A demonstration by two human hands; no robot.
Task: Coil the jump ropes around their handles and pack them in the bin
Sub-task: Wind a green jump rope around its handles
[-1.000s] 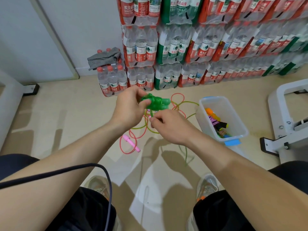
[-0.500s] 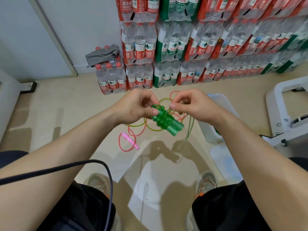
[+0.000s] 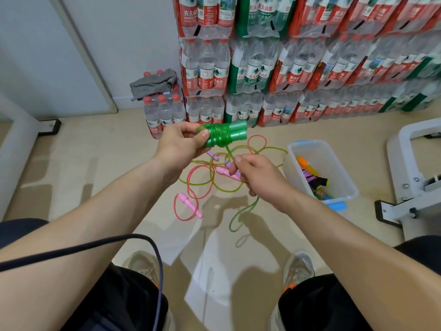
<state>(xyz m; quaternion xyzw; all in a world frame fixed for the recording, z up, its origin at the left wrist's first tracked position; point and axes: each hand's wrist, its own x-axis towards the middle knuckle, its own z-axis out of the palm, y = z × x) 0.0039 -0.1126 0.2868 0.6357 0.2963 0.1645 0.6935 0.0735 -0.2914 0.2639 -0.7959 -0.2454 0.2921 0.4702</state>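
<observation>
**A:** Seen from the head camera, where is the green jump rope [image 3: 220, 137]?

**B:** It is off the floor [image 3: 95, 149]. The left hand [image 3: 181, 144] grips the paired green handles [image 3: 237, 132], thumb on top. Several turns of cord already bind them. Their long axis runs roughly left to right, free ends pointing right.

**A:** And the other hand?

**B:** The right hand [image 3: 260, 177] sits just below and right of the bundle. It pinches the green cord [image 3: 239, 213], and a slack loop hangs below it.

**A:** So what does the next turn need?

**B:** Probably the right hand carries the cord across that axis, not along it. The bin [image 3: 290, 161] stands toward the floor's right side, nearer the right hand. The pink jump rope [image 3: 189, 204] lies uncoiled mid-floor.
</observation>
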